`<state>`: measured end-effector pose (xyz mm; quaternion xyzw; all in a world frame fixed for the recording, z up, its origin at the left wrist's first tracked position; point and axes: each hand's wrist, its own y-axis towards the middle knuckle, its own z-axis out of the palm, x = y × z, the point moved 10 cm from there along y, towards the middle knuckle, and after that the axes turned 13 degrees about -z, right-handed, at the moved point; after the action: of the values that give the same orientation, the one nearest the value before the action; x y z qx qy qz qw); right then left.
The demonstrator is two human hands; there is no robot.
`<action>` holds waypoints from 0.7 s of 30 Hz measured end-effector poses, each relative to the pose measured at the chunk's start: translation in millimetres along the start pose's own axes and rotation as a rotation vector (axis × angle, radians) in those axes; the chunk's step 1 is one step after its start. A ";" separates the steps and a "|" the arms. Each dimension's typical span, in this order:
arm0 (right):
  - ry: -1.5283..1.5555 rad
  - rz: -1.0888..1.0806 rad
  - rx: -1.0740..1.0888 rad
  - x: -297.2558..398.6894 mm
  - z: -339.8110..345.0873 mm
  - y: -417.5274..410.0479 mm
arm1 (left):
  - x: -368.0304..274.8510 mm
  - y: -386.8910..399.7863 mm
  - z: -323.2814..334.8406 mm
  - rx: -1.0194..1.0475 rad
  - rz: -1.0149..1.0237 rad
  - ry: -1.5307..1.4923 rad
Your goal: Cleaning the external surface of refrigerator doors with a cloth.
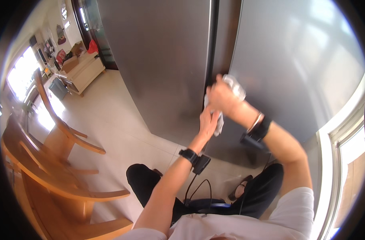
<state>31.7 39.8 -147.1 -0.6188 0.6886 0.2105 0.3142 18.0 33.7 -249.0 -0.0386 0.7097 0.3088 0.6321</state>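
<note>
A tall grey two-door refrigerator [158, 66] stands right in front of me, with a dark recess running down between its doors. My right hand [226, 96], blurred, is at the lower part of that recess, and a crumpled, whitish, partly see-through piece of material [236, 87] sticks out behind its knuckles. Just below, my left hand [208, 121] grips a white cloth [219, 126] against the edge of the left door. The hands nearly touch. Whether the cloth and the whitish material are one piece is hidden by my fingers.
Curved wooden chairs [62, 180] stand close on my left. A low cabinet [86, 70] bearing several items and a grey bin [58, 88] are farther back. A window frame [335, 156] borders the right. Cables [197, 186] hang from my left wrist device.
</note>
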 end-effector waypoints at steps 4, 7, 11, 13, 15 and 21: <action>0.057 -0.106 0.194 73.4 74.2 6.0 | 95.7 -43.5 6.9 0.095 -0.327 -0.106; 0.124 -0.075 0.084 56.7 49.7 7.7 | 114.3 -44.8 9.1 0.136 -0.477 -0.145; 0.029 0.141 -0.083 -56.1 -43.7 -7.6 | -32.2 26.2 -1.7 0.046 -0.218 -0.114; -0.296 0.041 -0.248 -104.0 -137.6 -26.9 | -110.7 73.1 1.9 0.110 -0.092 -0.216; -0.291 0.041 -0.275 -149.5 -202.0 -44.3 | -185.1 94.0 5.8 0.171 0.037 -0.330; -0.352 0.059 -0.350 -147.5 -187.3 -35.5 | -197.0 95.3 -4.7 0.095 0.138 -0.322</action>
<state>39.8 13.6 92.4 -0.5971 0.5940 0.4402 0.3113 10.5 42.1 -30.4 0.0900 0.6141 0.3197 0.7160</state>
